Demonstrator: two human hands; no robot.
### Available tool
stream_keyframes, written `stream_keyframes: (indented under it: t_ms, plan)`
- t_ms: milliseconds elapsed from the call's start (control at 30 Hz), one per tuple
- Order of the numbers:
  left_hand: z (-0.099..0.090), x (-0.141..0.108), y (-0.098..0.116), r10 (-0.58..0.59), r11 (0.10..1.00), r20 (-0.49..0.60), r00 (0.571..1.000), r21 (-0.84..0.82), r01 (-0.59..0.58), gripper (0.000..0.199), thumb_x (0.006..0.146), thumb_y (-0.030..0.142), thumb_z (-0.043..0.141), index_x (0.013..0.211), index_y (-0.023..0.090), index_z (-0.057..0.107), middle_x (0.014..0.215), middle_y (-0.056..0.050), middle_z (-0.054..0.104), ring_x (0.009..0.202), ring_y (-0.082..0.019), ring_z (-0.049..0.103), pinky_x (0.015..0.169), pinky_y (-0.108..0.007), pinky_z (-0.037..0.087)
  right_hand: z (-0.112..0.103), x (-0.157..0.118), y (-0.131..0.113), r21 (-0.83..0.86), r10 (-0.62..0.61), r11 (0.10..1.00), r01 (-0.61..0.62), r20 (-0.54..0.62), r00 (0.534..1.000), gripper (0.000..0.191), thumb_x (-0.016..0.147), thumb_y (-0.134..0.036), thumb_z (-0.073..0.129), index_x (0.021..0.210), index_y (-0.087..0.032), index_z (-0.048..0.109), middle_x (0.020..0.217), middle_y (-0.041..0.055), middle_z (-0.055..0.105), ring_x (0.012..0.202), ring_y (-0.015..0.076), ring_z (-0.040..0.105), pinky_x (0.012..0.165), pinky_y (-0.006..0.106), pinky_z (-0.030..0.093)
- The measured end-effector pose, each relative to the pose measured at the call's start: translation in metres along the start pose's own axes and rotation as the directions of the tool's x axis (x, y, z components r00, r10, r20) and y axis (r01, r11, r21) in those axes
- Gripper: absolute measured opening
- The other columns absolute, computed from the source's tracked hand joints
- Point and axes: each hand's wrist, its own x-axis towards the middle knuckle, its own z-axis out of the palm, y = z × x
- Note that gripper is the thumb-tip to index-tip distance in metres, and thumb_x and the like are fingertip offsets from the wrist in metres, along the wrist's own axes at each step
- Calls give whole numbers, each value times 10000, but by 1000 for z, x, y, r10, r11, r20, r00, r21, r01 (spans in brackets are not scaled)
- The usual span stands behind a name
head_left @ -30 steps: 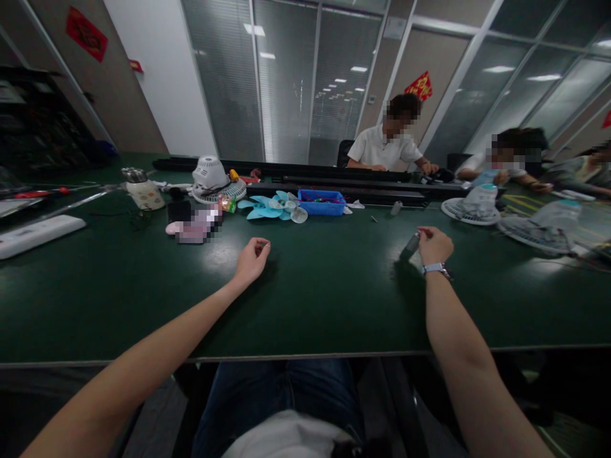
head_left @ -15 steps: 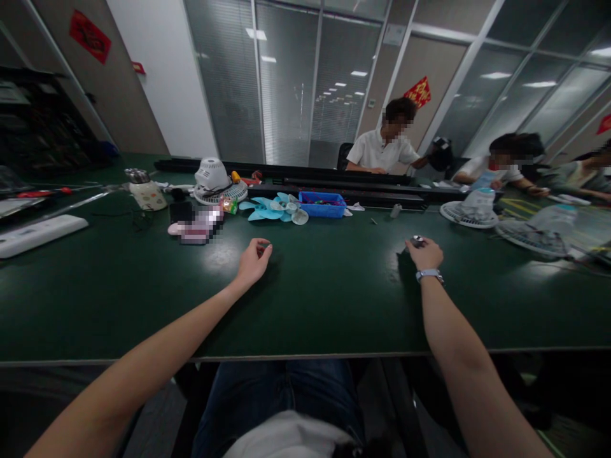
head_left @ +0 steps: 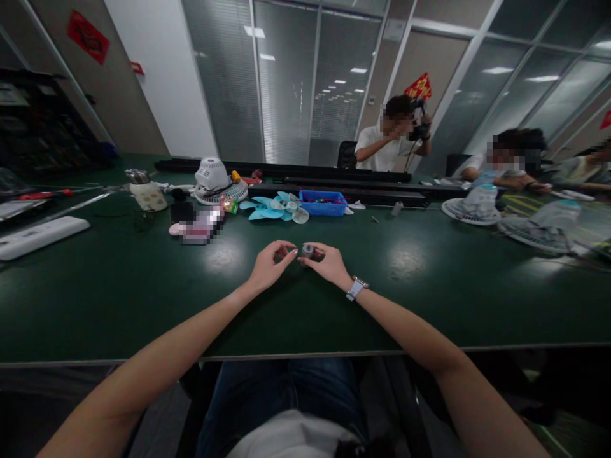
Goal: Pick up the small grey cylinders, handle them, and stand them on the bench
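Between the fingertips of my right hand (head_left: 329, 262) is a small grey cylindrical part (head_left: 308, 251), held just over or on the dark green table (head_left: 305, 318). My left hand (head_left: 274, 264) is at the part's left side, thumb and fingers curved and apart, with nothing between them. A narrow gap seems to separate its fingertips from the part. Beyond both hands lie light blue fan blades (head_left: 272, 208) and a blue basket (head_left: 323, 203) with small items in it.
A white fan base (head_left: 212, 178), a phone (head_left: 203, 228), a patterned bottle (head_left: 147, 192) and a power strip (head_left: 42, 236) are on the left. Another small cylinder (head_left: 396, 208) stands behind my hands. More fan parts (head_left: 480, 207) lie at right, and people sit across the table.
My right hand has moved left with the grey part, to the table's middle. My left hand has shifted slightly right. The person opposite has raised a dark object near the head.
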Motion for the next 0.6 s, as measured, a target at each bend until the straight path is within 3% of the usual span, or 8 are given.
stream_keyframes:
  t_ms: [167, 433, 600]
  plan:
    - [9, 5, 5, 24, 999, 24, 999, 32, -25, 341, 906, 462, 559, 1086, 221, 719, 924, -52, 660, 800, -178, 591, 731, -304, 471, 3, -2, 7, 3, -11, 1000, 11, 78, 997, 446, 751, -318, 786, 1167, -215, 664, 1086, 49, 744, 987, 200, 711, 890, 335, 567]
    - [5, 18, 0, 53, 996, 61, 997, 74, -57, 288, 860, 466, 627, 965, 237, 767, 968, -67, 675, 943, -223, 599, 838, -349, 477, 8, -5, 5, -76, -18, 997, 31, 174, 985, 487, 768, -371, 774, 1209, -227, 627, 1032, 32, 753, 958, 199, 712, 876, 346, 556]
    - [-4, 20, -15, 31, 996, -16, 999, 89, -30, 280, 878, 452, 604, 984, 254, 772, 962, -54, 703, 946, -222, 587, 875, -359, 447, 5, -5, 3, -38, -22, 999, 30, 183, 983, 510, 775, -369, 768, 1244, -248, 609, 1118, 25, 731, 1015, 185, 697, 926, 330, 539]
